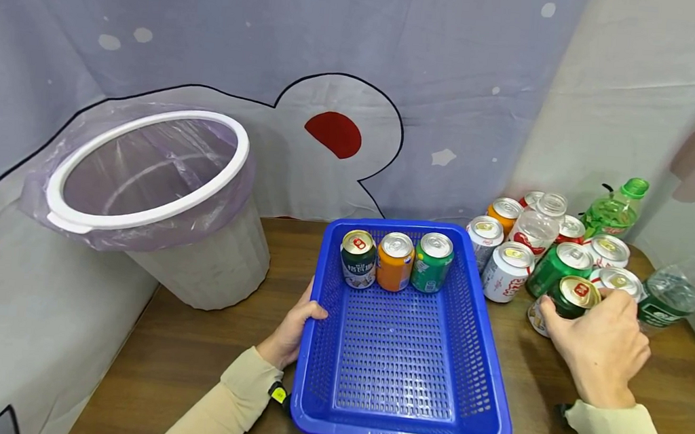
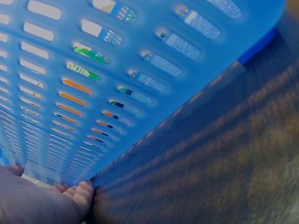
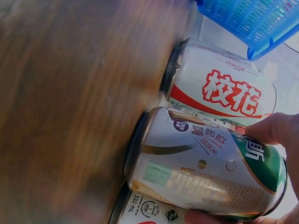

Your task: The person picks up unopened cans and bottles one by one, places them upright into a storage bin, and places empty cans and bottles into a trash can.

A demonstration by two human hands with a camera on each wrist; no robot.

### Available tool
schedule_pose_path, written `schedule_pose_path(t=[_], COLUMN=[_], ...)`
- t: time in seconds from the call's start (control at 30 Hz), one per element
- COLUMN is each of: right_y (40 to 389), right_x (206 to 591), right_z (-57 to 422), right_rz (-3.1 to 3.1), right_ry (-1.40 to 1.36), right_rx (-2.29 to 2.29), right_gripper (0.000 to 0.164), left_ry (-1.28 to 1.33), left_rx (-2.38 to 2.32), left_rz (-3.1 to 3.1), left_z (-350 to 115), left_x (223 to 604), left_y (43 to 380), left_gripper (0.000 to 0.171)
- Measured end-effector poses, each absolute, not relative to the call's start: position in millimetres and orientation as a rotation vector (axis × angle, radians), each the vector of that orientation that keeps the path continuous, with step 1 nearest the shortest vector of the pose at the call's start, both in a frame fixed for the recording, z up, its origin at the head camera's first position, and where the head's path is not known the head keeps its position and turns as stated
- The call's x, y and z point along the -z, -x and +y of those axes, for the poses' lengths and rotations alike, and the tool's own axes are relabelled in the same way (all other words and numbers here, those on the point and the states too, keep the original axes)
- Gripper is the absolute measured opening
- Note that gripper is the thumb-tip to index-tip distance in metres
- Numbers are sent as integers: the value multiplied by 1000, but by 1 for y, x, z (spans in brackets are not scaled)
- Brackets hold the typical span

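Observation:
My left hand (image 1: 291, 328) grips the left side of a blue plastic basket (image 1: 496, 385), thumb over the rim. In the left wrist view its fingers (image 2: 84, 193) lie against the outside of the perforated wall. Upright along the basket's far end stand a dark green can (image 1: 359, 262), an orange can (image 1: 395, 265) and a green can (image 1: 432, 264). To the right of the basket my right hand (image 1: 607, 343) holds a green-and-white drink can with a gold top (image 1: 574, 296), thumb and fingers on opposite sides. In the right wrist view this can (image 3: 210, 168) stands between two others.
Several cans and bottles crowd the right back corner, among them a white can (image 1: 507, 274), a clear bottle (image 1: 537, 225), a green bottle (image 1: 614, 207) and a tilted bottle (image 1: 685, 284). On the left stands a bin (image 1: 221, 261) lined with a purple bag. Cloth hangs behind the table.

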State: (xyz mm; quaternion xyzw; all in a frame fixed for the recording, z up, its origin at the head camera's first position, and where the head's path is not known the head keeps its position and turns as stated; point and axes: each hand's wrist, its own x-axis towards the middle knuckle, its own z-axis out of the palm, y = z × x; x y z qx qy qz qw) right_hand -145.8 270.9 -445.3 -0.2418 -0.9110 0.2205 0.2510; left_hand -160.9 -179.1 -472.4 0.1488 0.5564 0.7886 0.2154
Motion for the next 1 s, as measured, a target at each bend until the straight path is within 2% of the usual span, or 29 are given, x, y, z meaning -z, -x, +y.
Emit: schedule_pose_path(t=[0.57,1.0], right_y=[137,125], right_x=[426,365], right_z=[262,224], right_rz=[-2341,-2245], right_ry=[424,109], right_rx=[-557,-609], right_gripper=[81,79], left_ry=[-409,-404], left_rx=[-2186,-2186], left_rz=[1542,1545], left_z=[-179,-179], left_x=[472,472], left_y=[162,161], left_gripper=[101,100])
